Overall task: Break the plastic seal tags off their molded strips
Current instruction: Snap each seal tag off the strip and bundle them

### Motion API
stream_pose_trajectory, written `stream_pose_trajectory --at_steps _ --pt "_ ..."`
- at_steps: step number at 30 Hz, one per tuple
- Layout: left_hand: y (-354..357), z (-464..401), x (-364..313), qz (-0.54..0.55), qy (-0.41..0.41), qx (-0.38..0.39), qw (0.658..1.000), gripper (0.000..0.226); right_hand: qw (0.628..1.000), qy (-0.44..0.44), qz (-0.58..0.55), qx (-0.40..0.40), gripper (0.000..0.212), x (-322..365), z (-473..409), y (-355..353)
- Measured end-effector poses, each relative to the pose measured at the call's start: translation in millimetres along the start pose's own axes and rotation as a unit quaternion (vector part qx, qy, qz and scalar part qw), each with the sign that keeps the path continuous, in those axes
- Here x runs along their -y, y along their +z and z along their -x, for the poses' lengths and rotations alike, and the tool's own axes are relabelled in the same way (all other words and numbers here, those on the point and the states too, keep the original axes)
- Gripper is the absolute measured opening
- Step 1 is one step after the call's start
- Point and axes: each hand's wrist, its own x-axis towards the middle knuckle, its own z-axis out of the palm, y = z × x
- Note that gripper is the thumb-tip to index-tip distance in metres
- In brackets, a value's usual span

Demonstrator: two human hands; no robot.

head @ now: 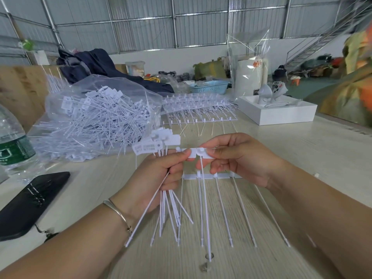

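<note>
My left hand (161,174) grips a bundle of several loose white seal tags (159,144), their flat heads sticking up above the fist and their thin tails (167,214) fanning down. Its thumb and forefinger also pinch the head of a tag (193,153) still on the molded strip. My right hand (239,160) pinches that same strip's tag heads from the right. The strip's cross bar (219,176) hangs below the hands, with several tails (243,210) pointing toward me over the wooden table (302,150).
A clear bag of loose tags (96,115) lies at left, with stacked uncut strips (197,107) behind the hands. A black phone (26,202) and water bottle (12,143) sit at left. A white box (281,113) stands at right, a blue basket (211,87) farther back.
</note>
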Motion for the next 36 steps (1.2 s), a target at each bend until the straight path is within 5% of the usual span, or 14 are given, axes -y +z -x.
stream_pose_trajectory --at_steps 8,15,19,27,36 --pt "-3 3 -6 -0.040 -0.050 0.039 0.997 0.023 0.997 0.055 -0.020 0.048 0.019 5 3 -5" --pt "-5 5 -7 0.000 -0.031 0.089 0.996 0.026 0.990 0.065 -0.116 -0.052 0.030 9 3 -28" --pt "1 1 -1 0.016 -0.023 0.037 0.999 0.029 0.989 0.057 -0.126 -0.057 0.026 4 -1 -17" --pt "4 -3 4 0.078 -0.087 -0.023 0.993 0.028 0.998 -0.009 -0.045 -0.043 0.027 -5 -1 7" --pt "8 2 4 0.028 -0.076 0.067 0.994 0.039 0.982 -0.098 0.091 -0.135 0.024 -10 -1 14"
